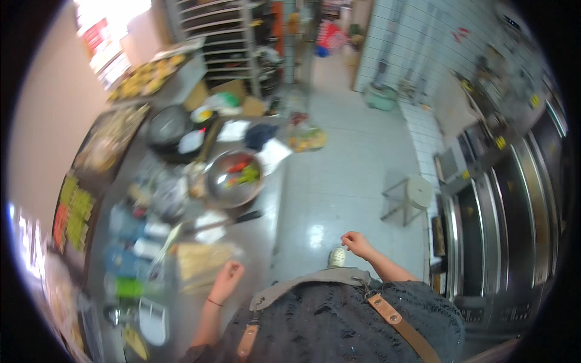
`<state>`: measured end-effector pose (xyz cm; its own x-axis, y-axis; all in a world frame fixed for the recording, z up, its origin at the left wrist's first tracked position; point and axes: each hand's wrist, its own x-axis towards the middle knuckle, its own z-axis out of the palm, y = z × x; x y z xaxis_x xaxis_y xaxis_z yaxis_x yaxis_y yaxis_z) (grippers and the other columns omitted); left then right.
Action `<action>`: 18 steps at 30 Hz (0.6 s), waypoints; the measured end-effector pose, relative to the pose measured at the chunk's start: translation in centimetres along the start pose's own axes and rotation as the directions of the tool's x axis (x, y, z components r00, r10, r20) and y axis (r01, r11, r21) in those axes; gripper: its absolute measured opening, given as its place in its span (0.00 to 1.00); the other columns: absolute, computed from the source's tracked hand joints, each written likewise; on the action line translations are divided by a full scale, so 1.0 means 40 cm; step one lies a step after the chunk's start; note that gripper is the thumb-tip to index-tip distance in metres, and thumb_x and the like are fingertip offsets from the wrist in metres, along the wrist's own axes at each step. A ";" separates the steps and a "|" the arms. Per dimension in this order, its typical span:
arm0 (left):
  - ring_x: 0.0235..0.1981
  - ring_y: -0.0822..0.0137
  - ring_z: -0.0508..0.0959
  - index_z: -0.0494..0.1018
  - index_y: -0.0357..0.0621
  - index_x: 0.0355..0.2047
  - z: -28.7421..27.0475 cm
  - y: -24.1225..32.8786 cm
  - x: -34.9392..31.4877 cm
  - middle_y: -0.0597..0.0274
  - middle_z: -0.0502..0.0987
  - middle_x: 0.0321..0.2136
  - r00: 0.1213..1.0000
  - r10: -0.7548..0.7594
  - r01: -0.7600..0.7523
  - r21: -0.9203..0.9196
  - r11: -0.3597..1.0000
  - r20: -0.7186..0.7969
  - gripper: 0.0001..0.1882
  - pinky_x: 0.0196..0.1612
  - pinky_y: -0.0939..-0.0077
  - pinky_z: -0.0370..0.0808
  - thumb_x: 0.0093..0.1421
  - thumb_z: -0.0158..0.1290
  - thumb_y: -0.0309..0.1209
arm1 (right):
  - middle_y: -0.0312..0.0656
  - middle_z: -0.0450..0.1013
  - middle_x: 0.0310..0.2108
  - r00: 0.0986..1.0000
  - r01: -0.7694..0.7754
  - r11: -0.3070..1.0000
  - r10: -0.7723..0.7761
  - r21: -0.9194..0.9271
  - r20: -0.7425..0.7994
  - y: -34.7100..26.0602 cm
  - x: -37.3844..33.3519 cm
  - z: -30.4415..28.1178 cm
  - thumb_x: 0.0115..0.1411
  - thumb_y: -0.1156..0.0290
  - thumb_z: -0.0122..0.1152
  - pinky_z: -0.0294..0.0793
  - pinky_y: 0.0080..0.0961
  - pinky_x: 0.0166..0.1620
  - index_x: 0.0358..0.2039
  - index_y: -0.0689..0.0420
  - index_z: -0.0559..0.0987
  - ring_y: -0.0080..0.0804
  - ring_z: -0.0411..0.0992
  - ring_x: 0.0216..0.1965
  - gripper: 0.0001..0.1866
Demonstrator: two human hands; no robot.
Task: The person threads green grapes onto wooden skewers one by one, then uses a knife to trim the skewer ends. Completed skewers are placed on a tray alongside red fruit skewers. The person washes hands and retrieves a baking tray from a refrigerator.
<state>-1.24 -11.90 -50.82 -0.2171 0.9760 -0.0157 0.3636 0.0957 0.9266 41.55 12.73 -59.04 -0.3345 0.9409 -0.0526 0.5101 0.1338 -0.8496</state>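
My left hand (228,279) hangs with its fingers curled, at the table's edge beside a pale yellow flat slab (203,265) that seems wrapped in clear plastic. Nothing shows in that hand. Over the floor, my right hand (358,243) is held out in front of my body, its fingers bent inward and no object visible in them. A knife (248,216) with a dark handle lies on the table beyond the slab. Farther back is a steel bowl (233,202) holding red and green pieces, perhaps vegetables. Much of the table is blurred.
A metal table (266,227) runs along my left, crowded with bottles, bags and trays of food. A round stool (419,192) stands on the floor ahead right. Oven doors (484,212) line the right side. A bag of produce (307,139) rests on the floor past the table.
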 end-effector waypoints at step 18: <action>0.50 0.48 0.76 0.73 0.45 0.52 1.043 0.926 1.289 0.48 0.76 0.49 0.840 -0.068 -0.456 0.767 0.451 0.539 0.25 0.53 0.55 0.73 0.64 0.49 0.49 | 0.36 0.77 0.25 0.884 -0.306 0.831 0.429 0.464 -0.186 0.355 0.247 -1.199 0.67 0.63 0.57 0.66 0.17 0.27 0.43 0.60 0.79 0.17 0.67 0.23 0.13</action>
<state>38.85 50.12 -32.96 0.2812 0.9185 -0.2782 0.9580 -0.2517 0.1372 83.49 38.85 -46.44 0.0711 0.9469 -0.3135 0.1593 -0.3210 -0.9336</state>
